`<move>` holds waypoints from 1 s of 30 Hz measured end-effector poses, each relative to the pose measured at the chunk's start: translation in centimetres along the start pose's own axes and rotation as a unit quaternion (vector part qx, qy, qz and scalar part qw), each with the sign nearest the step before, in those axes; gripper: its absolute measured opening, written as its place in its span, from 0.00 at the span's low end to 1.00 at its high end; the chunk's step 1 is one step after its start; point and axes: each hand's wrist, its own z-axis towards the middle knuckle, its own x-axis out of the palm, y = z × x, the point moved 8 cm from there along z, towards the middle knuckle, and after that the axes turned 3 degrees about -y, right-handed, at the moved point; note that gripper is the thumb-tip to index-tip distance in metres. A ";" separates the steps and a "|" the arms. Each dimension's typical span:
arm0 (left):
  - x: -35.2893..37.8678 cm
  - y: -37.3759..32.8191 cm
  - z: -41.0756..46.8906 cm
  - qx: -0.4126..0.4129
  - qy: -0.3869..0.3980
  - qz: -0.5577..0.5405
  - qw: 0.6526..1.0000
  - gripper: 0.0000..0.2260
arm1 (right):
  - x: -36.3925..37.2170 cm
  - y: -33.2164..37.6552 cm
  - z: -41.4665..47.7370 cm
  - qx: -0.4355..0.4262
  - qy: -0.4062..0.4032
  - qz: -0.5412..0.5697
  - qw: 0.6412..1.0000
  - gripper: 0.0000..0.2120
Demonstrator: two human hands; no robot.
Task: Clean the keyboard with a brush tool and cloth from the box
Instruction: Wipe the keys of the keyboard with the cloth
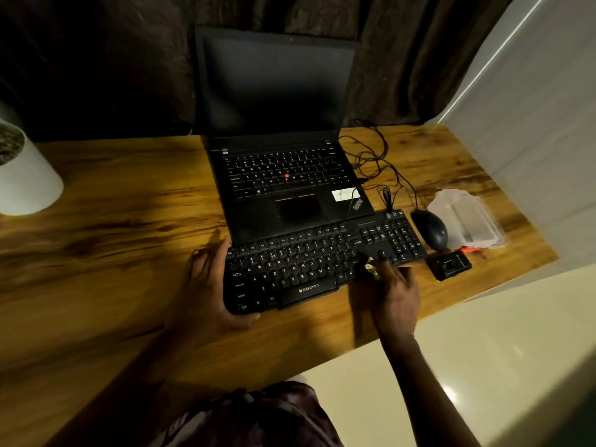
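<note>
Keyboard (322, 262) lies on the wooden desk (113, 221) in front of the laptop (283, 175), and the left hand (209, 285) grips its left end, fingers curled around the edge to keep it steady. The right hand (392, 285) is closed around a small pale brush tool (371, 267) over the keys near the arrow cluster. For this step it seems best to sweep with short light strokes between the rows, while the clear box (467, 221) waits beside the mouse (430, 229).
</note>
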 end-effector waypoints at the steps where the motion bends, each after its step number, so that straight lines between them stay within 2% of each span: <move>1: 0.0 0.0 0.1 -0.001 0.000 -0.001 1.000 0.65 | 0.1 0.7 -0.3 -0.008 0.006 0.004 1.000 0.24; 7: -0.1 -0.2 0.1 0.001 0.001 -0.010 1.000 0.65 | -0.3 4.6 -2.8 -0.076 0.006 0.058 0.995 0.14; 12: -0.2 -0.5 0.0 0.007 0.002 -0.002 1.000 0.65 | -0.3 1.6 -1.5 -0.019 -0.008 0.015 1.000 0.24; 15: -0.1 -0.2 0.0 0.010 -0.008 -0.002 1.000 0.64 | -0.2 3.5 -2.3 -0.035 -0.008 0.037 0.999 0.27; 18: 0.0 -0.2 0.0 0.014 -0.010 -0.002 1.000 0.64 | -0.3 7.5 -4.1 -0.101 -0.002 0.083 0.991 0.16; 20: -0.2 -0.4 0.0 0.012 -0.010 -0.001 1.000 0.64 | -0.1 9.2 -5.1 -0.141 0.015 0.069 0.987 0.10; 22: -0.2 -0.5 0.0 0.011 -0.014 0.002 1.000 0.64 | 0.0 9.0 -5.1 -0.147 0.017 0.036 0.988 0.07; 26: 0.0 0.2 0.1 -0.005 -0.013 0.005 1.000 0.65 | -0.1 5.8 -3.5 -0.068 0.016 0.021 0.997 0.18; 30: -0.2 0.3 0.2 -0.012 -0.019 0.012 1.000 0.64 | -0.1 7.7 -4.0 -0.078 0.010 0.057 0.995 0.18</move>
